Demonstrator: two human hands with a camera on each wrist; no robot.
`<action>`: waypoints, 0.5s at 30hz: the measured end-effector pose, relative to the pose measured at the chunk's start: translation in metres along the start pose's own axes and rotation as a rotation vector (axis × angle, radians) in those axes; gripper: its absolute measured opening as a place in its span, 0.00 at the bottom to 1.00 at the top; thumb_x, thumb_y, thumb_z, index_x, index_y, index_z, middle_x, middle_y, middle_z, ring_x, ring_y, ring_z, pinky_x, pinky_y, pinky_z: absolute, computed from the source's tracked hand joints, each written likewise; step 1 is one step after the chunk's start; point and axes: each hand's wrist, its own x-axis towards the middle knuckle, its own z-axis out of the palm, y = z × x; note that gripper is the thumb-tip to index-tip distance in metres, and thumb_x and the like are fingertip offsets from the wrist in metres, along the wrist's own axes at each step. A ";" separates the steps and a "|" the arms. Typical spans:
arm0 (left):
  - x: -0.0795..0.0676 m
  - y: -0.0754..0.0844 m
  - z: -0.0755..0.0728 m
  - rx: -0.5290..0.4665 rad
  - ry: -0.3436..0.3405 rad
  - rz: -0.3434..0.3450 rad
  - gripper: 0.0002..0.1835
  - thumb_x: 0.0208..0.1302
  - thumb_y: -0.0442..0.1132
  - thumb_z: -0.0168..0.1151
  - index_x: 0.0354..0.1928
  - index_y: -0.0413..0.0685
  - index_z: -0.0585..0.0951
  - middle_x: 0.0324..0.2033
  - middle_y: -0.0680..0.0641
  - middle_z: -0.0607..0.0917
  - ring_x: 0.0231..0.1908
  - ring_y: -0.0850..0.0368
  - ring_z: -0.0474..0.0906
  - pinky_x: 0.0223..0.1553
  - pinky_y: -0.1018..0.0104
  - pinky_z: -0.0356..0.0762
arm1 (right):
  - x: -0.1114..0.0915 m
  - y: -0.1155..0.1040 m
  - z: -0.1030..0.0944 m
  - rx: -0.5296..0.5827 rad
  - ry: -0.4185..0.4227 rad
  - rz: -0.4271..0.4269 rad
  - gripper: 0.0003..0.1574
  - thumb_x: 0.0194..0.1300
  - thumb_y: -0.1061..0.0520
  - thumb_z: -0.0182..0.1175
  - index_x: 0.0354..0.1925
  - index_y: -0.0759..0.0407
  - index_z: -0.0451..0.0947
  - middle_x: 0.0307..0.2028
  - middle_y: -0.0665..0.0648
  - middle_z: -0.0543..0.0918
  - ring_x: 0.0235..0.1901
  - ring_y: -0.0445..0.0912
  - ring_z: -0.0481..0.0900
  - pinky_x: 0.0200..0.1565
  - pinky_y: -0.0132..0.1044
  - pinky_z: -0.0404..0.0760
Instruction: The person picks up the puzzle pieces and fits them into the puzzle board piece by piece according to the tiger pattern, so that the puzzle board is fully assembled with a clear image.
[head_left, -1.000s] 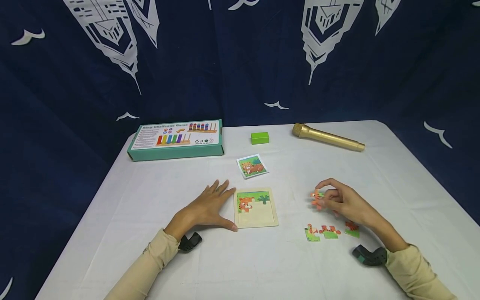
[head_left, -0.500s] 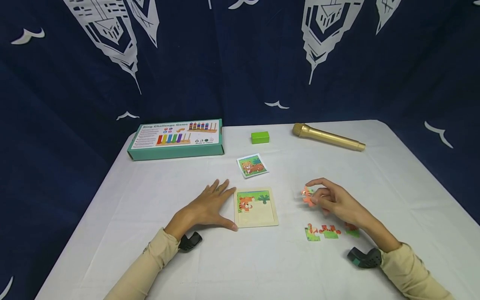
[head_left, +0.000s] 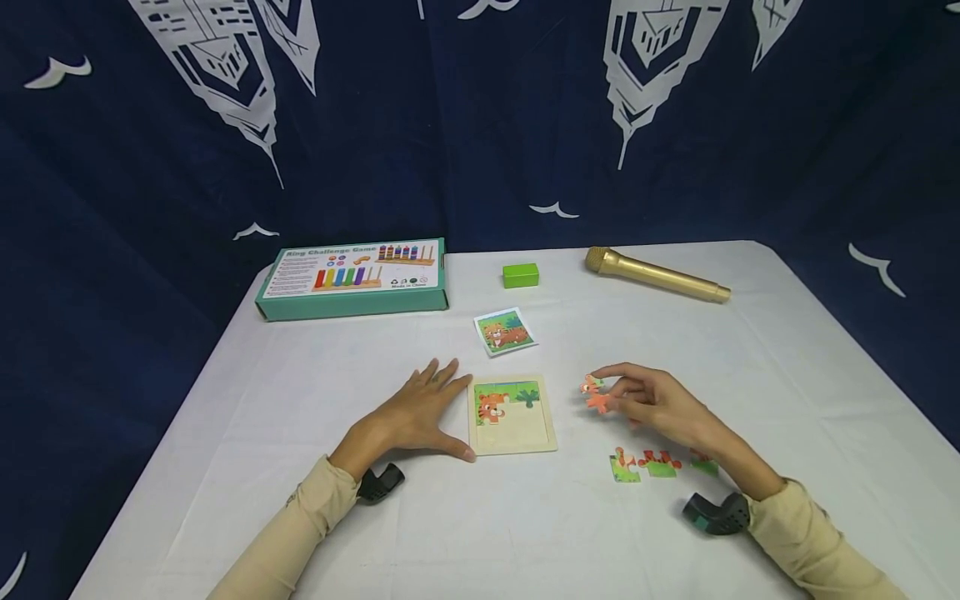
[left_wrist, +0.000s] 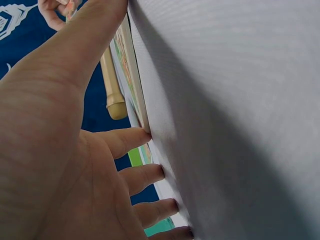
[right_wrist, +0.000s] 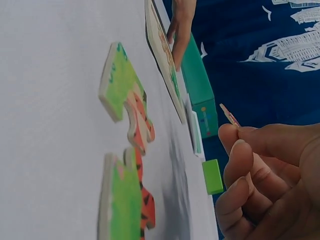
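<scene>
My right hand (head_left: 663, 406) pinches an orange puzzle piece (head_left: 597, 402) between thumb and fingers, above the table to the right of the puzzle board. In the right wrist view the piece (right_wrist: 230, 116) shows edge-on at the fingertips. The square wooden puzzle board (head_left: 513, 432) carries a tiger's face and green scenery along its top and left; the rest is bare wood. Spread fingers of my left hand (head_left: 416, 414) rest at the board's left edge, thumb near its lower corner. Below my right hand lie loose puzzle pieces (head_left: 625, 467), one partly hidden by the wrist.
A small tiger picture card (head_left: 505, 332) lies behind the board. Farther back are a green block (head_left: 521, 276), a gold microphone (head_left: 656, 275) and a teal game box (head_left: 352, 305). A dark blue curtain (head_left: 517, 125) hangs behind the white table.
My right hand has moved left with the pinched piece, closer to the board. The left hand has stayed still at the board's edge.
</scene>
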 end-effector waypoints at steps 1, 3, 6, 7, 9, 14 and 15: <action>0.000 0.000 0.000 0.001 0.000 -0.001 0.62 0.39 0.71 0.71 0.74 0.51 0.56 0.75 0.43 0.46 0.74 0.40 0.35 0.71 0.43 0.37 | 0.001 0.000 0.001 0.000 0.000 0.001 0.23 0.66 0.63 0.59 0.60 0.56 0.72 0.36 0.60 0.83 0.26 0.49 0.78 0.25 0.36 0.79; 0.000 0.000 0.000 0.005 0.001 -0.002 0.62 0.39 0.71 0.71 0.74 0.51 0.56 0.75 0.43 0.46 0.74 0.40 0.35 0.71 0.43 0.37 | 0.003 -0.001 0.004 0.008 -0.002 0.004 0.23 0.66 0.62 0.59 0.59 0.55 0.73 0.36 0.59 0.83 0.28 0.50 0.79 0.26 0.36 0.80; 0.000 0.000 0.000 0.008 0.003 -0.002 0.62 0.39 0.70 0.71 0.74 0.51 0.56 0.75 0.43 0.46 0.74 0.40 0.35 0.71 0.43 0.37 | 0.006 -0.001 0.008 0.021 -0.015 -0.004 0.22 0.66 0.63 0.59 0.58 0.57 0.72 0.36 0.58 0.84 0.27 0.49 0.78 0.26 0.35 0.79; 0.000 0.000 0.000 0.008 0.002 -0.001 0.62 0.39 0.70 0.71 0.74 0.51 0.56 0.75 0.43 0.46 0.74 0.40 0.35 0.71 0.43 0.37 | 0.007 -0.001 0.009 0.025 -0.019 -0.008 0.22 0.66 0.64 0.59 0.58 0.58 0.72 0.36 0.58 0.84 0.26 0.48 0.77 0.26 0.35 0.79; 0.000 0.000 0.000 0.005 0.001 -0.001 0.62 0.39 0.70 0.71 0.74 0.51 0.56 0.75 0.43 0.46 0.74 0.40 0.35 0.72 0.43 0.37 | 0.009 0.000 0.012 0.036 -0.028 -0.021 0.22 0.65 0.66 0.58 0.58 0.60 0.71 0.36 0.59 0.85 0.25 0.47 0.76 0.26 0.34 0.78; 0.000 0.000 0.000 0.003 -0.001 -0.001 0.62 0.40 0.70 0.70 0.74 0.51 0.56 0.75 0.44 0.46 0.74 0.41 0.35 0.72 0.44 0.37 | 0.014 0.000 0.018 0.055 -0.054 -0.033 0.21 0.65 0.68 0.57 0.56 0.61 0.69 0.36 0.59 0.85 0.28 0.48 0.77 0.29 0.33 0.78; 0.000 0.000 0.000 0.004 -0.001 -0.001 0.62 0.40 0.70 0.70 0.74 0.51 0.56 0.75 0.44 0.46 0.74 0.41 0.35 0.72 0.44 0.37 | 0.015 0.000 0.019 0.058 -0.060 -0.033 0.21 0.65 0.67 0.57 0.56 0.62 0.69 0.37 0.59 0.85 0.29 0.48 0.78 0.29 0.34 0.78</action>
